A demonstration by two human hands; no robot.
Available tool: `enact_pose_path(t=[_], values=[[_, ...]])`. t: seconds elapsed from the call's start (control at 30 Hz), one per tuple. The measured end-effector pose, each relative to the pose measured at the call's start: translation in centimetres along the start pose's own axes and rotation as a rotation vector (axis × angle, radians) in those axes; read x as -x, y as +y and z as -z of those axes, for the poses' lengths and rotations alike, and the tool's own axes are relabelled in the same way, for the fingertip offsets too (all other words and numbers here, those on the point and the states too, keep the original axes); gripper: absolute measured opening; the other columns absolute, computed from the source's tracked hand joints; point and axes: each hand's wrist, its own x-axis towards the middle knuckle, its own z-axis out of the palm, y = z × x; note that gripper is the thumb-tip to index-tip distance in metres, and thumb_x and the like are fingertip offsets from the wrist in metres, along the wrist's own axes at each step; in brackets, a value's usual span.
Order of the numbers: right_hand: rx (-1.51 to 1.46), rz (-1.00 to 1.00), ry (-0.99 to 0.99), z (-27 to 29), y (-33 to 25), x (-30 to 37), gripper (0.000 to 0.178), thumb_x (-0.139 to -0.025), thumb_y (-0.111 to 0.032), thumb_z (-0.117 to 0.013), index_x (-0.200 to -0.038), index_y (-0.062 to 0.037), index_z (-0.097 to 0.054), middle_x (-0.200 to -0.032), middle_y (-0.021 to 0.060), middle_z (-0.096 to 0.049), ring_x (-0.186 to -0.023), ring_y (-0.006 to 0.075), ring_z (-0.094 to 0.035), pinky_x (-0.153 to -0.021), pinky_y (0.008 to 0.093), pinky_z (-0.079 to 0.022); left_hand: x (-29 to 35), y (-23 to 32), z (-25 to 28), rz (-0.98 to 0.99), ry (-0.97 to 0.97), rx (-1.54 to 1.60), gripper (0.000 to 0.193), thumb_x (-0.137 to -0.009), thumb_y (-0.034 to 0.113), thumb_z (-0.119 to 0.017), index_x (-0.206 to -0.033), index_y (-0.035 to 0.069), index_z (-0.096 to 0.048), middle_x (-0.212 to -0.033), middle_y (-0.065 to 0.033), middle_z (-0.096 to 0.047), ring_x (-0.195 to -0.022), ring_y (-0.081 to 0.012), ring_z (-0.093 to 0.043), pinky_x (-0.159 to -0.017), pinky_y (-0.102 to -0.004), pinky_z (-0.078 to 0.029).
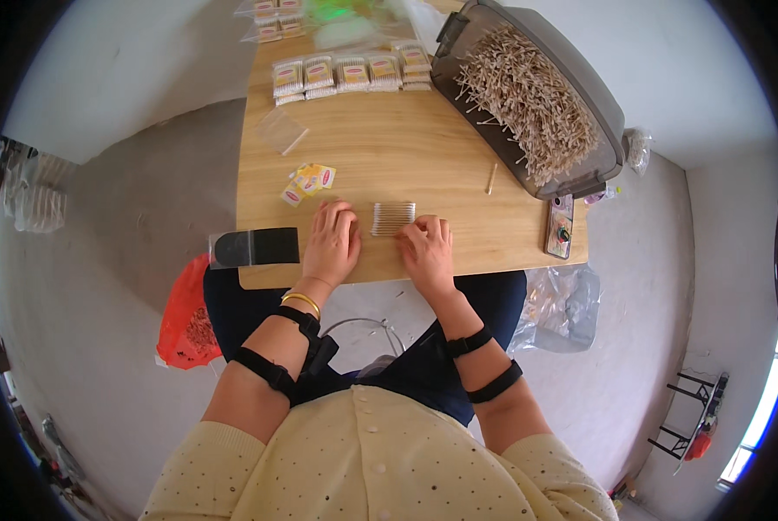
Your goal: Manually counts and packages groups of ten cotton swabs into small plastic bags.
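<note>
A small flat row of cotton swabs [393, 217] lies on the wooden table [423, 152] between my two hands. My left hand [332, 241] rests flat on the table just left of the row, fingers together and pointing away. My right hand [426, 250] lies just right of the row, its fingertips touching the row's near right corner. Neither hand grips anything. A little heap of small yellow and red labels [309, 182] sits just beyond my left hand.
A grey bin [597, 100] full of loose swabs stands at the back right. Packed swab bags [347, 74] line the far edge, with an empty clear bag [282, 131] nearer. A single swab [490, 178], a phone [561, 226] and a black pouch [255, 247] lie at the edges.
</note>
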Motion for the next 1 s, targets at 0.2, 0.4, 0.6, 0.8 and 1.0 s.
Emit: enact_pose_path(t=[0.2, 0.4, 0.6, 0.8, 1.0], values=[[0.084, 0.043, -0.115, 0.2, -0.5, -1.5, 0.017, -0.082, -0.013, -0.075, -0.097, -0.0123, -0.067, -0.107, 0.0090, -0.056, -0.105, 0.0317, -0.053, -0.090, 0.0448, -0.043, 0.2, -0.2, 0.1, -0.003, 0.039, 0.043, 0.026, -0.086, 0.010, -0.067, -0.108, 0.007, -0.053, -0.123, -0.0131, -0.054, -0.122, -0.0358, -0.053, -0.118, -0.0538, -0.037], [0.050, 0.088, -0.183, 1.9, -2.2, -1.2, 0.011, -0.087, -0.014, -0.073, -0.093, -0.0109, -0.065, -0.106, 0.0087, -0.058, -0.107, 0.0311, -0.055, -0.089, 0.0445, -0.044, 0.7, 1.5, 3.2, -0.108, -0.028, 0.152, 0.027, -0.087, 0.021, -0.073, -0.107, 0.009, -0.059, -0.120, -0.0124, -0.056, -0.114, -0.0352, -0.055, -0.102, -0.0492, -0.044], [-0.232, 0.192, -0.250, 5.5, -6.1, -0.4, 0.014, -0.089, -0.013, -0.073, -0.099, -0.0069, -0.067, -0.087, 0.0094, -0.065, -0.087, 0.0288, -0.063, -0.089, 0.0440, -0.047, 2.7, 4.3, 7.3, -0.163, -0.098, 0.163, 0.013, -0.084, 0.016, -0.079, -0.091, 0.010, -0.071, -0.085, -0.0042, -0.063, -0.086, -0.0283, -0.060, -0.082, -0.0421, -0.045], [-0.595, 0.043, -0.263, 10.8, -10.5, 1.0, 0.012, -0.089, -0.006, -0.076, -0.098, -0.0002, -0.070, -0.085, 0.0100, -0.068, -0.080, 0.0235, -0.064, -0.074, 0.0359, -0.051, 4.2, 8.6, 14.5, -0.207, 0.122, 0.200, 0.010, -0.080, 0.009, -0.080, -0.087, 0.011, -0.074, -0.079, -0.0022, -0.061, -0.077, -0.0244, -0.058, -0.077, -0.0375, -0.042], [-0.694, 0.054, -0.184, 15.1, -14.5, 2.7, 0.007, -0.089, -0.004, -0.074, -0.094, 0.0005, -0.071, -0.088, 0.0110, -0.070, -0.085, 0.0247, -0.067, -0.077, 0.0363, -0.052, 5.5, 11.4, 18.1, -0.211, 0.192, 0.323, 0.006, -0.087, 0.012, -0.078, -0.089, 0.008, -0.075, -0.078, -0.0028, -0.063, -0.077, -0.0204, -0.059, -0.078, -0.0334, -0.043]])
